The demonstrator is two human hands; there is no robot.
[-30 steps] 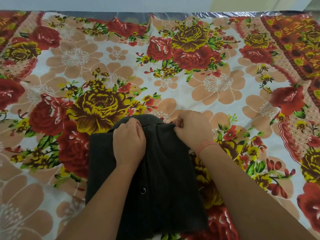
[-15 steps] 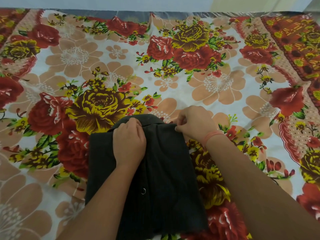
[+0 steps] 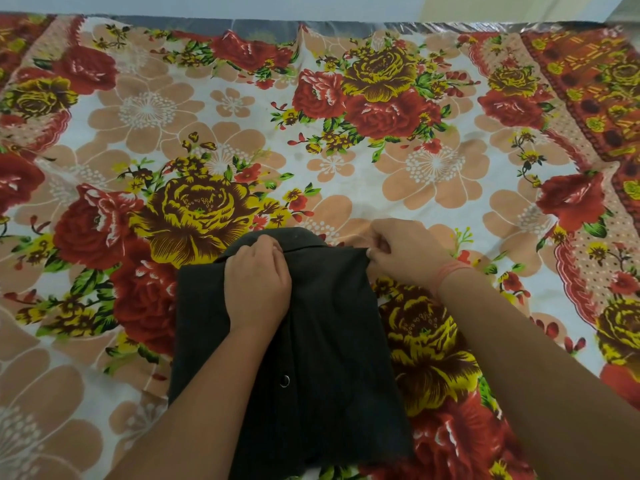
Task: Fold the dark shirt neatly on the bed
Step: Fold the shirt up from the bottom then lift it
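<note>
While the left hand [image 3: 258, 282] lies knuckles-up on the dark shirt [image 3: 329, 358], fingers curled down into the cloth just below the collar [image 3: 294, 239], the right hand [image 3: 401, 249] pinches the shirt's far right corner between thumb and fingertips, its other fingers tucked in. A reddish thread band [image 3: 450, 271] circles the right wrist, just right of that corner.

Lying flat on the flowered bed sheet [image 3: 433, 168], the shirt is folded to a narrow panel. Its long axis runs straight away from the person, with the collar at the far end, pointing toward the head of the view. The near end widens a little and reaches the bottom of the picture. A small metal snap [image 3: 284, 380] sits on the front placket, nearer the person than the left hand.

The left forearm lies across the shirt's near left part and hides the cloth there. The right forearm passes over the sheet just right of the shirt's right edge.

Bare sheet spreads to the left, to the right and beyond the collar. Well beyond the collar the sheet ends at a grey mattress strip [image 3: 270, 27] against a pale wall [image 3: 242, 5]. Far to the shirt's right runs the sheet's darker patterned border [image 3: 588, 81].
</note>
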